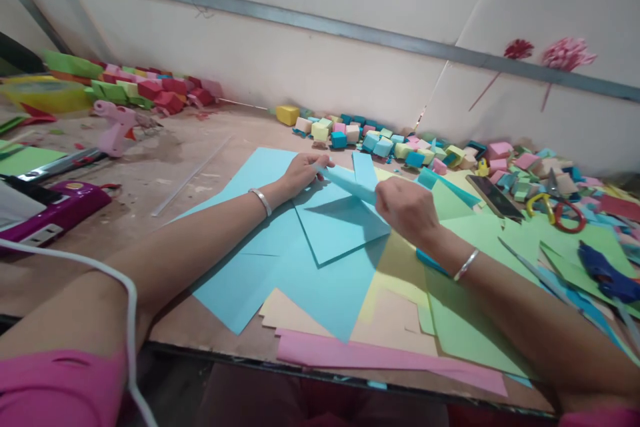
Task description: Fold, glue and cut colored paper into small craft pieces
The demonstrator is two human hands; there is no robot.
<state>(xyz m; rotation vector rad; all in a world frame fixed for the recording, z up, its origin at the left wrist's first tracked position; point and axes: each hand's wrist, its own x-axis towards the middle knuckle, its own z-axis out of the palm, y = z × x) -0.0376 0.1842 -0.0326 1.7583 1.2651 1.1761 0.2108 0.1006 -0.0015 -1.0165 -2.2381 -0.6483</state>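
Note:
Between my two hands a light blue paper strip (350,182) is held up, slanting down to the right. My left hand (301,175) pinches its left end. My right hand (407,208) is closed in a fist around its right end. Just below the strip lies a smaller light blue paper piece (340,230), on top of larger light blue sheets (240,280). Another short blue strip (364,167) lies behind the held one. The fingertips of my right hand are hidden.
Colored paper boxes (370,141) line the wall. A pink glue gun (113,128), purple power strip (60,210) and clear glue stick (193,175) lie left. A phone (495,197), scissors (567,213) and green sheets (465,307) are right. A white cable (131,320) crosses my left arm.

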